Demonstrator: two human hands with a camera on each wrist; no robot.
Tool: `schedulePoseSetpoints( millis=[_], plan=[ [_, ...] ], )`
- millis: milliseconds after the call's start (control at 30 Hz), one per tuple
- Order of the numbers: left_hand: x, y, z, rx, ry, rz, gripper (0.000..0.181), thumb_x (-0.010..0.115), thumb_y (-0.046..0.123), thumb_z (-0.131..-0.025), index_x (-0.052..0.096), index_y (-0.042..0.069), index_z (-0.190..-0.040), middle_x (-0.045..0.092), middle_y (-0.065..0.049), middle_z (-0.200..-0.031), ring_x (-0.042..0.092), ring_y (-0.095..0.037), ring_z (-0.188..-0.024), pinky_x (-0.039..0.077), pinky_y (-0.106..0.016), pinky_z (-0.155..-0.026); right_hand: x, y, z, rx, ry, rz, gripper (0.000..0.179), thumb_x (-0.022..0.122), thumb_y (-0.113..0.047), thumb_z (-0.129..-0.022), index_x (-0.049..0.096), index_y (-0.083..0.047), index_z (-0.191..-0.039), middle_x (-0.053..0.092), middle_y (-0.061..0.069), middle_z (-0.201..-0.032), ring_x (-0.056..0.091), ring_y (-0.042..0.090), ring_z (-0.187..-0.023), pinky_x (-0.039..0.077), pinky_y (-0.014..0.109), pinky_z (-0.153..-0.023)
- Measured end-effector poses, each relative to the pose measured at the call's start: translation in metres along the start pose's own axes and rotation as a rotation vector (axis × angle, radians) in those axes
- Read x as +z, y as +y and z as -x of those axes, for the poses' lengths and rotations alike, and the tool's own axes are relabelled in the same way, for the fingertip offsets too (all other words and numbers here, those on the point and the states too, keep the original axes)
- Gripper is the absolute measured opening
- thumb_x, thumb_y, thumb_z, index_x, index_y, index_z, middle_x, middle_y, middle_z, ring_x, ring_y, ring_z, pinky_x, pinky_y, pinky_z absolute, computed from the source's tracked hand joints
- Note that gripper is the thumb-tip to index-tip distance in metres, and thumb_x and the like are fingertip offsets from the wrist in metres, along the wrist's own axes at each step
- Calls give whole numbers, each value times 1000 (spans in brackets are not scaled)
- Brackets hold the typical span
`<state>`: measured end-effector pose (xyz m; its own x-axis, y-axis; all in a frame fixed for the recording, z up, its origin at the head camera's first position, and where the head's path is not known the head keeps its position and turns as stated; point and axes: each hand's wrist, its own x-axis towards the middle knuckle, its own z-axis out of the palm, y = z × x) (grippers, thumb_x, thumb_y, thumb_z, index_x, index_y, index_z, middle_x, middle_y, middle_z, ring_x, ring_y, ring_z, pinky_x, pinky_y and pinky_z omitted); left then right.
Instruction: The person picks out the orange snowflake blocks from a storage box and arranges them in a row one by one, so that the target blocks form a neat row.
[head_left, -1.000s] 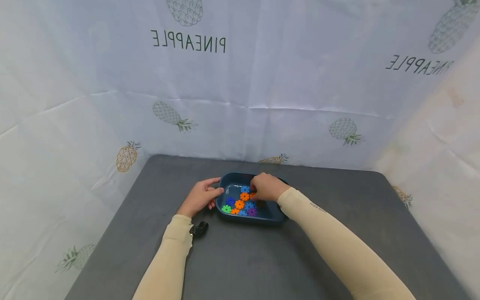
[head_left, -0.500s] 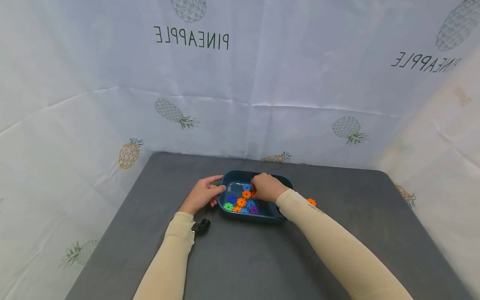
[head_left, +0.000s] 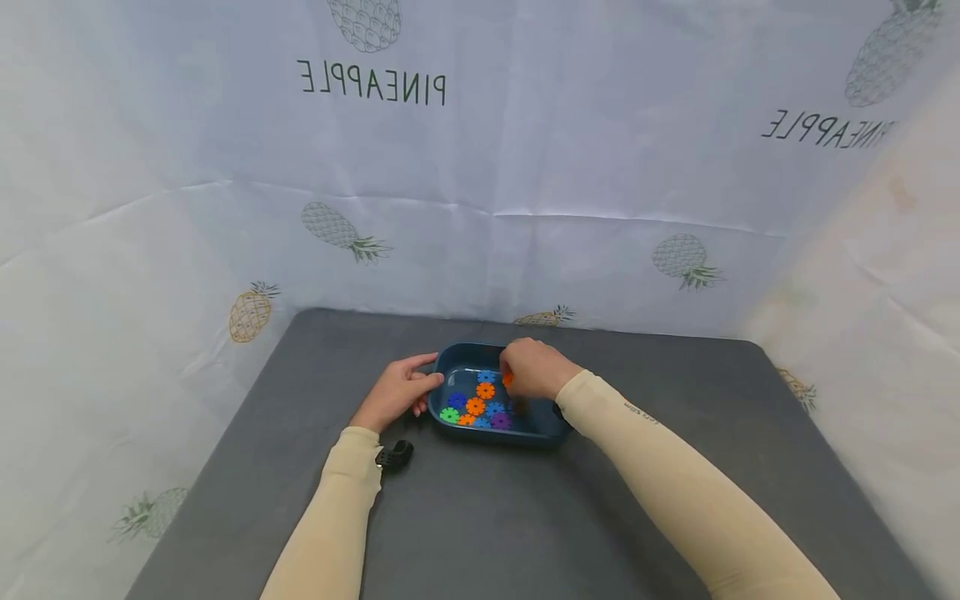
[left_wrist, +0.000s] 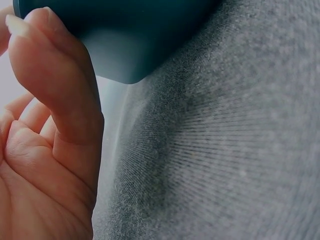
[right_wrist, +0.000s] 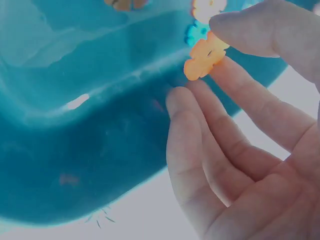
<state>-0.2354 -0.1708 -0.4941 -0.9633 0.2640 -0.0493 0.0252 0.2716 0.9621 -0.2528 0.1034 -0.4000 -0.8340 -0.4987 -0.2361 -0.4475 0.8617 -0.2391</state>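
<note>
A dark blue rectangular tray (head_left: 517,437) holds several small notched plastic discs, among them a green disc (head_left: 450,415), a purple disc (head_left: 500,421) and an orange disc (head_left: 476,406). Over its right half, my right hand (head_left: 538,369) pinches an orange disc (right_wrist: 205,56) between thumb and index finger, the other fingers loosely bent. A blue disc (right_wrist: 196,33) shows just behind it in the right wrist view. At the tray's left end, my left hand (head_left: 397,392) grips the rim, thumb (left_wrist: 55,75) at the edge and fingers around the outside.
The tray stands on a dark grey tabletop (head_left: 465,517). A pale sheet printed with pineapples (head_left: 480,167) hangs behind the far edge and along the sides. A black strap (head_left: 396,455) sits at the left wrist.
My right hand has raised the pinched orange disc slightly away from the other discs. An orange disc glimpsed beside the right sleeve half a second ago is out of sight. The left hand keeps its place.
</note>
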Motion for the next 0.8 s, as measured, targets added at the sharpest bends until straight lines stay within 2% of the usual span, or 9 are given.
schedulePoseSetpoints(
  millis=[200, 333, 533, 800],
  plan=[
    [-3, -1, 0, -4, 4, -16, 62, 73, 27, -104, 53, 7, -160, 64, -2, -66, 60, -20, -59, 57, -32, -56, -11, 3, 8, -8, -42, -84, 29, 77, -11, -97, 77, -7, -127, 75, 6, -117, 67, 20, -100, 61, 43, -96],
    [-2, -4, 0, -12, 2, -15, 63, 73, 26, -104, 52, 6, -160, 64, -2, -66, 60, -19, -59, 57, -31, -56, -11, 11, 16, -30, -28, -147, 32, 75, -8, -96, 76, -7, -129, 74, 6, -120, 66, 21, -104, 61, 42, -97],
    [0, -4, -1, -24, 17, -4, 62, 74, 27, -103, 54, 7, -158, 65, -4, -69, 60, -19, -60, 56, -30, -55, -8, 29, 34, -25, 55, -300, 32, 75, -10, -97, 76, -14, -129, 72, 3, -125, 65, 19, -104, 61, 37, -92],
    [4, -2, 0, -19, 20, -5, 62, 75, 27, -103, 54, 7, -158, 66, -4, -70, 60, -20, -60, 56, -30, -56, 0, 55, 69, -4, 219, -528, 33, 77, -16, -100, 76, -16, -133, 71, 2, -127, 65, 20, -108, 61, 40, -94]
  ],
)
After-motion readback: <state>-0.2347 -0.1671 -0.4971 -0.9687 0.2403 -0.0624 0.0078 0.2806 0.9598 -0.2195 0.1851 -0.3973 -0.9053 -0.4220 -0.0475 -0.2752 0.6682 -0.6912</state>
